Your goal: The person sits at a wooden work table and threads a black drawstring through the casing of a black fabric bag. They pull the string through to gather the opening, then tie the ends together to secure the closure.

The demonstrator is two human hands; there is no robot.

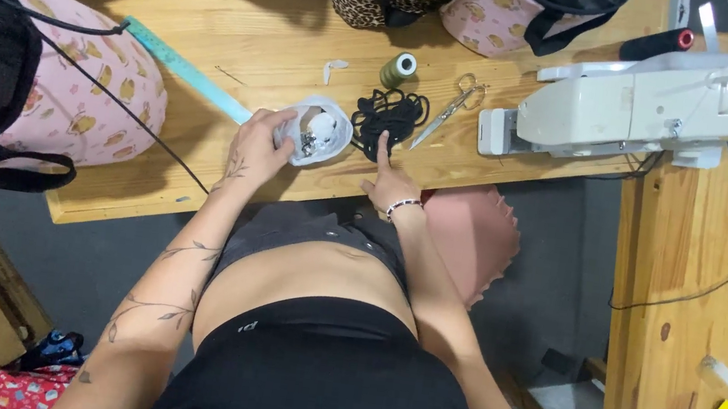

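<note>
Left hand (257,145) curled around small white container (318,133) on wooden table (254,40). Right hand (389,180) empty, index finger extended, touching black cord bundle (387,116).

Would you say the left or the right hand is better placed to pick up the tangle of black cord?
Probably the right hand: its forefinger already rests at the black cord, while the left hand is occupied gripping the clear bag.

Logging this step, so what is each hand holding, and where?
The left hand grips the white plastic bag by its near side. The right hand holds nothing; its finger touches the black cord.
</note>
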